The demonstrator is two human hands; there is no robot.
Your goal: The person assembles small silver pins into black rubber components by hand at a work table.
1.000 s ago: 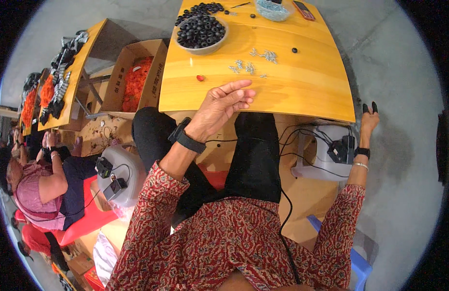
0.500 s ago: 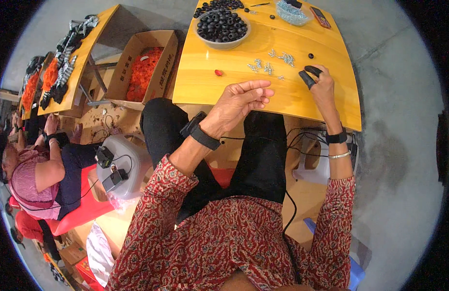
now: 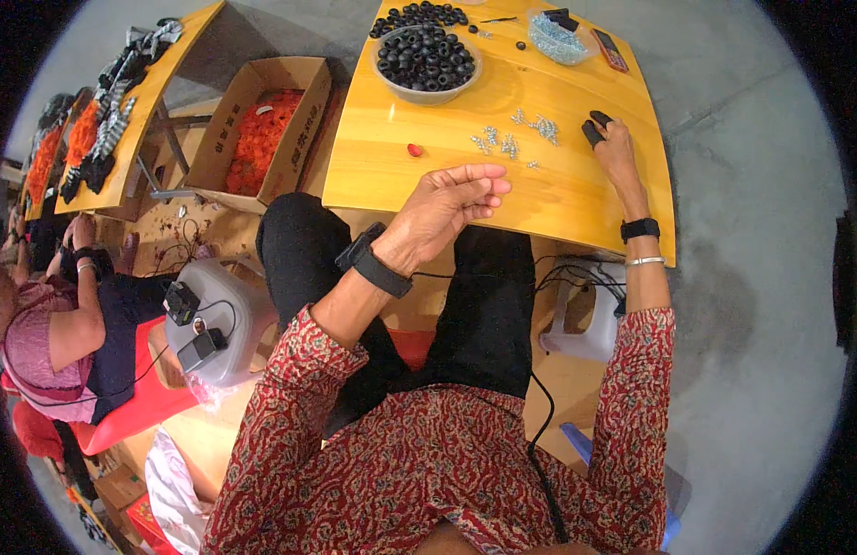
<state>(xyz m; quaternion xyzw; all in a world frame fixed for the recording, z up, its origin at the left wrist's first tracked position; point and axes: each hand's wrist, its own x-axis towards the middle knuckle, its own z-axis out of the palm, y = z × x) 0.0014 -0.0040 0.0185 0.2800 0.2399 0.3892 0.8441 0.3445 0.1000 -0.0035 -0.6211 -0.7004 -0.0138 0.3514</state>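
My left hand (image 3: 450, 205) hovers over the table's near edge, thumb and fingers pressed together; whatever they hold, if anything, is too small to make out. At the table's right side my right hand (image 3: 617, 159) reaches forward, its black-covered fingertips closed at the spot where a lone black bead lay. That bead is now hidden by the fingers. Between the hands, small silvery metal pieces (image 3: 545, 129) lie in loose clusters. A small red piece (image 3: 415, 150) rests left of them. Further back stands a clear bowl (image 3: 438, 95) heaped with black beads (image 3: 427, 60).
More black beads (image 3: 419, 16) lie behind the bowl on the yellow table (image 3: 373, 176). A clear tub (image 3: 560, 44) of pale blue bits and a phone (image 3: 611, 51) are at the back right. Left are a cardboard box (image 3: 299, 139) of orange material and a seated person (image 3: 72, 324).
My right hand has reached forward, its fingertips now covering the black bead that lay beyond them. My left hand keeps nearly the same pose. The whole view has shifted slightly.
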